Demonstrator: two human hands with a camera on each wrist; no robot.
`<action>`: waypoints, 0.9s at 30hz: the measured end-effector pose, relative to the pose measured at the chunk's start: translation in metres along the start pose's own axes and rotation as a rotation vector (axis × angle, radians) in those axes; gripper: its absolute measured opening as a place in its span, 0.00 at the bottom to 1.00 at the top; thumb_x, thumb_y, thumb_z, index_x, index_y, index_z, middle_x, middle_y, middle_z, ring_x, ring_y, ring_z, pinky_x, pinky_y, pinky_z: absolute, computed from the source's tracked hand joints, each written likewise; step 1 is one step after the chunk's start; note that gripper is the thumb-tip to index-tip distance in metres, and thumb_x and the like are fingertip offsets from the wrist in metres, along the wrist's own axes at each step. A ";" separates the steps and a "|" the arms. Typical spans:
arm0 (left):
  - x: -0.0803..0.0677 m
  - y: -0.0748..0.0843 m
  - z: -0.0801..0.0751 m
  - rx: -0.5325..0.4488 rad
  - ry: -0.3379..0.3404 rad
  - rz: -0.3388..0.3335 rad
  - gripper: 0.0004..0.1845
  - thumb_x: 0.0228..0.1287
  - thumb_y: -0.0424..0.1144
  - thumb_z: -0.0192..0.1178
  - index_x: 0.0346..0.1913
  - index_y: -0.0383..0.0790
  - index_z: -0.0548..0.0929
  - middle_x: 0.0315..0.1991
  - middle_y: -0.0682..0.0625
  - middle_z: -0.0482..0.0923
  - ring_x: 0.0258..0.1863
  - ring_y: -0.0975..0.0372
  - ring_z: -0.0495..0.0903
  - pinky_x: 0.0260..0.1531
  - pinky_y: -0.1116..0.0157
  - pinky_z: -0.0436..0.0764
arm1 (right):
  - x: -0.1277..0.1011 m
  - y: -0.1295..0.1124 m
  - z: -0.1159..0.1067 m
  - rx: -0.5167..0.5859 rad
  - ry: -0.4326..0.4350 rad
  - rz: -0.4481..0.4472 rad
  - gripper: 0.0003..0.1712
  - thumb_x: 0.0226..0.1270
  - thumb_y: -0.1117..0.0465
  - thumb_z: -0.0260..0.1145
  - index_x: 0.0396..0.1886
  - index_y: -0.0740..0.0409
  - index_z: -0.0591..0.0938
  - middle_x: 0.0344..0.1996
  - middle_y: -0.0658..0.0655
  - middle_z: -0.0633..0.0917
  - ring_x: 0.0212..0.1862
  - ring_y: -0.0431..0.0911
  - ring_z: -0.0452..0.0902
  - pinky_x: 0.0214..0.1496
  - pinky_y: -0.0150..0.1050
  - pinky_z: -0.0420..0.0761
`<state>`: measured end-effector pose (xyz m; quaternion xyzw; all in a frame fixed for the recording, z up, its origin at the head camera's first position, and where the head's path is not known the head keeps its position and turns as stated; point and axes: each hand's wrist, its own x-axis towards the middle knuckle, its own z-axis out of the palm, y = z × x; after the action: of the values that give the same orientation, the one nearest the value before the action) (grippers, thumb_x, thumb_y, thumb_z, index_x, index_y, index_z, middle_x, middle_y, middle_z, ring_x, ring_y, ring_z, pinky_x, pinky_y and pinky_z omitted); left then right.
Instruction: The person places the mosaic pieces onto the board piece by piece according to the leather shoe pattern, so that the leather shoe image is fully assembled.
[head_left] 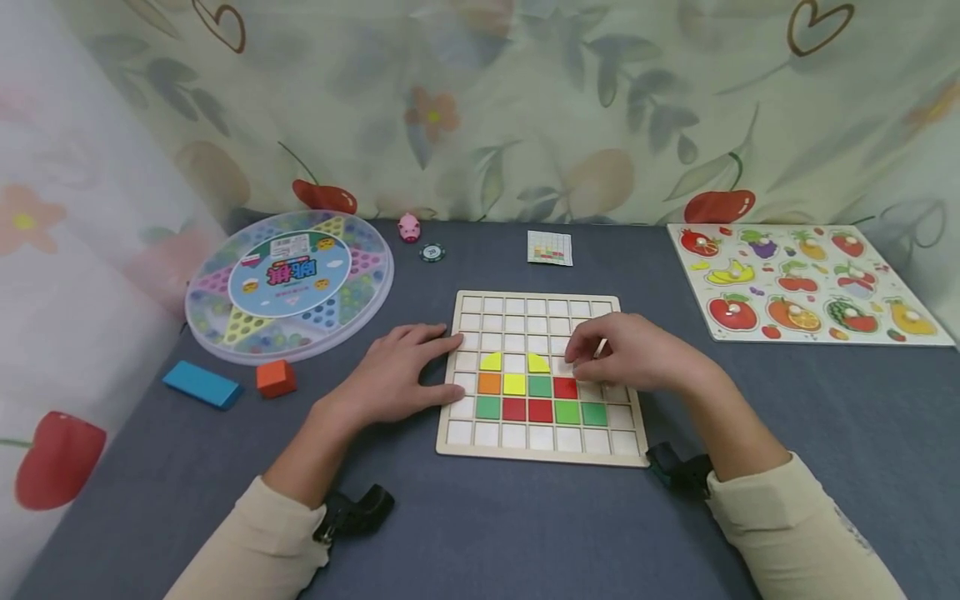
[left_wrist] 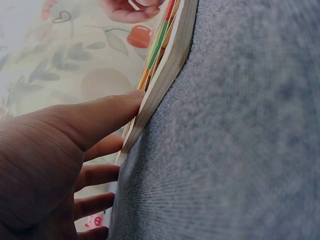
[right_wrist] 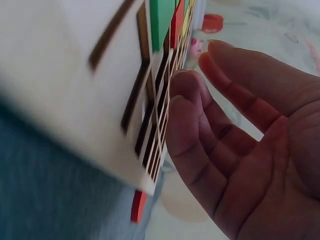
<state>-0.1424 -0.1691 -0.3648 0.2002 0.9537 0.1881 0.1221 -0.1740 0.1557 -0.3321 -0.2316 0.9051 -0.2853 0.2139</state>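
One wooden grid board [head_left: 542, 379] lies flat at the middle of the grey felt-like surface [head_left: 480, 533], a pale square frame cut into small square cells. Eleven coloured tiles [head_left: 540, 398] sit in it: two yellow half-rounds on top, then a row of orange, yellow, green and red squares, then a row of green, red, red, light green and green. The remaining cells show white.

The left hand [head_left: 393, 375] lies flat with straight fingers at the board's 9 o'clock edge; the left wrist view shows its thumb [left_wrist: 107, 117] pressed against the thin wooden rim. The right hand [head_left: 633, 354] rests on the board toward 3 o'clock, fingers bent down onto the white cells just right of the half-rounds; in the right wrist view its fingers [right_wrist: 200, 125] are loosely curved with nothing between them, tips touching the grid.

At 10 o'clock sits one round clear plastic game case [head_left: 288, 283] filled with small marbles. Near it lie one flat blue block [head_left: 201, 383] and one orange block [head_left: 275, 377]. At 12 o'clock are one pink pig figure [head_left: 408, 227], one round dark chip [head_left: 432, 252] and one small pattern card [head_left: 550, 247]. At 2 o'clock lies one fruit peg puzzle [head_left: 806, 283], flat and glossy.
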 end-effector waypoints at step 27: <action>0.000 -0.001 0.000 0.003 -0.003 -0.012 0.43 0.66 0.61 0.66 0.80 0.53 0.65 0.81 0.44 0.60 0.79 0.43 0.56 0.73 0.35 0.58 | -0.022 0.066 -0.029 -0.021 0.175 0.206 0.10 0.69 0.60 0.71 0.44 0.62 0.85 0.34 0.56 0.85 0.33 0.47 0.78 0.34 0.40 0.81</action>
<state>-0.1426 -0.1696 -0.3655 0.1947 0.9551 0.1858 0.1242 -0.1908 0.2280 -0.3454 -0.1142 0.9422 -0.2714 0.1598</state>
